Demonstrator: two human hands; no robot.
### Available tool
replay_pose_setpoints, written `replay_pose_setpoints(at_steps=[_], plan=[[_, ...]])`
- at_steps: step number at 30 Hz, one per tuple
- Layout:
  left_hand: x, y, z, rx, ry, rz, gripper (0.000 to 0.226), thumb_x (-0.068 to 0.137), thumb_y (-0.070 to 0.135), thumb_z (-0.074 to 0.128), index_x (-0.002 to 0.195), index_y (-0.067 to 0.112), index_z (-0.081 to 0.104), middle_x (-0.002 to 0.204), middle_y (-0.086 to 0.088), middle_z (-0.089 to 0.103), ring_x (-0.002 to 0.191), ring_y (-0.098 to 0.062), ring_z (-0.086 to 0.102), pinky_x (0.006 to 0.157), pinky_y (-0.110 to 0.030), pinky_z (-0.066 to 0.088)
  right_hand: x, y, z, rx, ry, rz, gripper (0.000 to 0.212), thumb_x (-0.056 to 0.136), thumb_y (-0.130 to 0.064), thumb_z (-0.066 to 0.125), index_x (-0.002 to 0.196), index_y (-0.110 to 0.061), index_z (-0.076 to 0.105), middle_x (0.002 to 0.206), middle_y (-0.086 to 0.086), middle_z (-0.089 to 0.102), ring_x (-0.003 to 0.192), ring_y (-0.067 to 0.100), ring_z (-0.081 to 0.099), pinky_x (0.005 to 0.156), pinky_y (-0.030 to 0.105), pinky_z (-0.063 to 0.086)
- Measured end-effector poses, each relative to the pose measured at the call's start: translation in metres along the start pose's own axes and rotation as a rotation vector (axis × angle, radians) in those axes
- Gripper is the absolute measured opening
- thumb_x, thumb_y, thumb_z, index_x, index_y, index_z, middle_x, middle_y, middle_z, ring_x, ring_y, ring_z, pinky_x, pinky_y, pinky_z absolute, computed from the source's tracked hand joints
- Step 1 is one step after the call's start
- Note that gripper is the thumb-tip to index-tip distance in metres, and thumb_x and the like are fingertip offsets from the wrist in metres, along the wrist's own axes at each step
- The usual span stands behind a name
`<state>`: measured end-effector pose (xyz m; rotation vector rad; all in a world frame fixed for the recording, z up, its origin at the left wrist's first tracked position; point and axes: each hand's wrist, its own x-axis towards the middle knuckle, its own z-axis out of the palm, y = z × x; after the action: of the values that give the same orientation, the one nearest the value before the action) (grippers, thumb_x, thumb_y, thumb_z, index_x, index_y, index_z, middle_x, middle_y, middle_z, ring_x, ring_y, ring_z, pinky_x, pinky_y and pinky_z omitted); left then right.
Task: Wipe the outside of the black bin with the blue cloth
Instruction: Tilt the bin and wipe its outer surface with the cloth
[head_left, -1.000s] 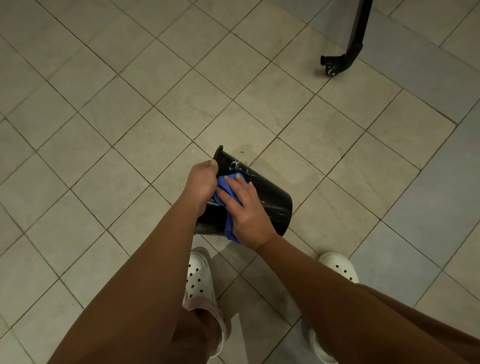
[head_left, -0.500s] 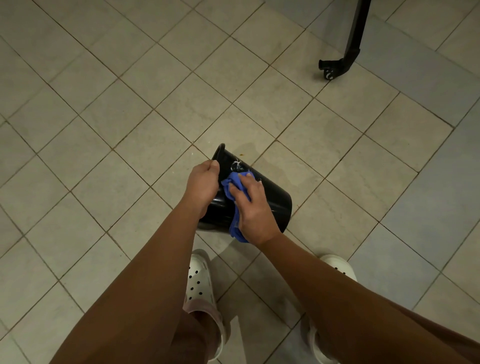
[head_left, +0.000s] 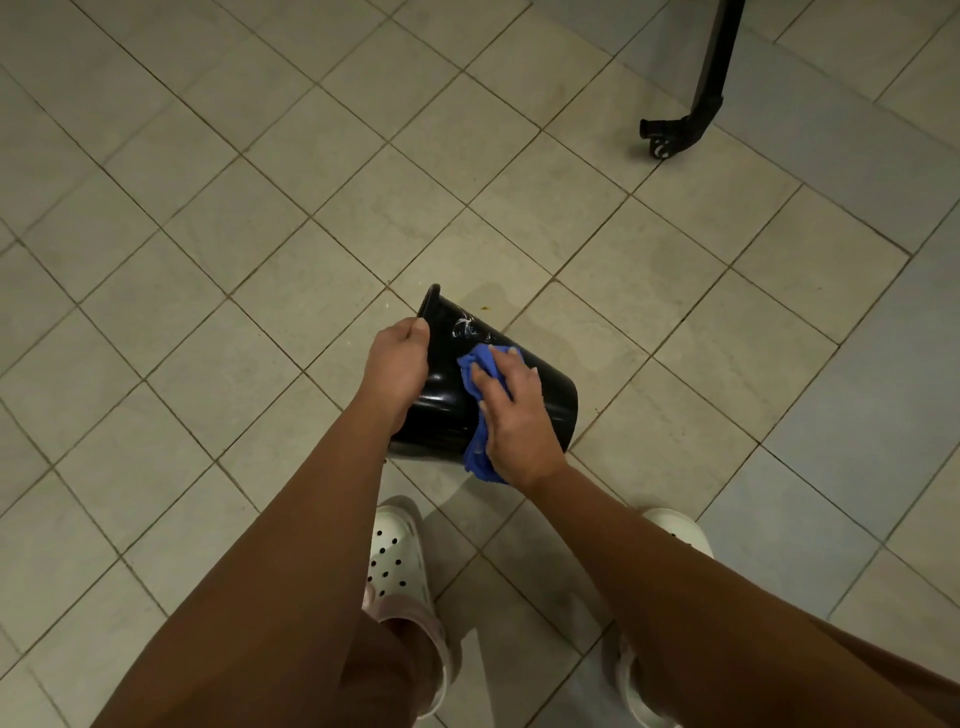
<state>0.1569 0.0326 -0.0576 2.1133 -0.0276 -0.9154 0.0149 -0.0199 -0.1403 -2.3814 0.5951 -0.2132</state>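
The only view comes from a wide-angle camera on the person's head, facing forward and steeply down onto the beige square-tiled floor (head_left: 218, 270). The grout lines cross the frame diagonally. It sits close to the work: both bare forearms come in from the bottom edge, and the left hand (head_left: 397, 358) and right hand (head_left: 511, 410) meet at the glossy black plastic bin (head_left: 447, 400) just below the frame's centre. The white perforated clogs (head_left: 397, 561) at the bottom edge lie almost straight under the lens. A black metal leg with a small caster (head_left: 704, 98) in the top right corner marks the farthest floor seen.
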Motion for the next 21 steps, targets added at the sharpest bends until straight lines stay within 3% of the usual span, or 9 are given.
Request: replay_pose_setpoints(at_steps=[3, 8, 11, 13, 16, 19, 21], plan=[[0.001, -0.002, -0.002, -0.005, 0.015, 0.007, 0.036, 0.106, 0.027, 0.035, 0.113, 0.009, 0.066, 0.095, -0.011, 0.068, 0.088, -0.023, 0.064, 0.069, -0.033, 0.047, 0.010, 0.003, -0.006, 0.003, -0.036, 0.005, 0.045, 0.098, -0.026, 0.034, 0.138, -0.009, 0.039, 0.149, 0.015, 0.027, 0.140, 0.032, 0.020, 0.114, 0.053, 0.014], [-0.002, -0.002, -0.003, 0.002, 0.011, 0.044, 0.037, 0.105, 0.028, 0.037, 0.112, 0.009, 0.067, 0.102, -0.016, 0.068, 0.099, -0.031, 0.064, 0.084, -0.040, 0.050, 0.014, 0.013, -0.013, 0.053, -0.025, 0.335, 0.049, 0.098, -0.036, 0.032, 0.142, -0.015, 0.031, 0.146, 0.007, 0.023, 0.130, 0.024, 0.027, 0.112, 0.037, 0.021], [-0.003, 0.002, -0.001, 0.019, -0.005, 0.074, 0.036, 0.105, 0.028, 0.037, 0.108, 0.008, 0.067, 0.102, -0.023, 0.067, 0.093, -0.030, 0.064, 0.084, -0.041, 0.052, 0.006, 0.001, -0.008, -0.019, 0.003, 0.484, 0.051, 0.099, -0.037, 0.028, 0.142, -0.010, 0.028, 0.146, 0.014, 0.023, 0.133, 0.030, 0.023, 0.113, 0.045, 0.021], [-0.003, 0.003, 0.000, 0.031, -0.012, 0.078, 0.035, 0.105, 0.027, 0.037, 0.105, 0.007, 0.065, 0.093, -0.019, 0.064, 0.085, -0.026, 0.059, 0.076, -0.037, 0.050, 0.002, -0.011, -0.004, -0.080, 0.033, 0.460, 0.051, 0.099, -0.035, 0.027, 0.140, -0.005, 0.033, 0.145, 0.019, 0.027, 0.134, 0.035, 0.023, 0.111, 0.051, 0.023], [-0.002, 0.001, -0.002, 0.040, -0.023, 0.063, 0.033, 0.105, 0.027, 0.036, 0.102, 0.011, 0.064, 0.088, -0.008, 0.063, 0.084, -0.023, 0.059, 0.075, -0.036, 0.048, 0.005, -0.019, -0.002, -0.065, 0.025, 0.266, 0.046, 0.098, -0.028, 0.034, 0.138, -0.006, 0.039, 0.145, 0.018, 0.030, 0.135, 0.035, 0.023, 0.110, 0.054, 0.024], [0.000, -0.002, -0.004, 0.024, -0.027, 0.054, 0.035, 0.106, 0.028, 0.036, 0.108, 0.010, 0.066, 0.094, -0.009, 0.067, 0.091, -0.025, 0.064, 0.083, -0.039, 0.051, 0.015, -0.010, -0.007, -0.057, -0.015, 0.156, 0.046, 0.098, -0.029, 0.035, 0.141, -0.012, 0.035, 0.145, 0.014, 0.026, 0.132, 0.030, 0.025, 0.110, 0.051, 0.026], [-0.002, -0.001, -0.004, 0.023, -0.033, 0.066, 0.035, 0.106, 0.028, 0.037, 0.108, 0.010, 0.067, 0.095, -0.011, 0.069, 0.092, -0.025, 0.065, 0.081, -0.038, 0.052, 0.022, 0.000, -0.013, -0.044, -0.038, 0.184, 0.048, 0.099, -0.034, 0.032, 0.143, -0.013, 0.031, 0.146, 0.013, 0.025, 0.129, 0.027, 0.027, 0.112, 0.044, 0.024]])
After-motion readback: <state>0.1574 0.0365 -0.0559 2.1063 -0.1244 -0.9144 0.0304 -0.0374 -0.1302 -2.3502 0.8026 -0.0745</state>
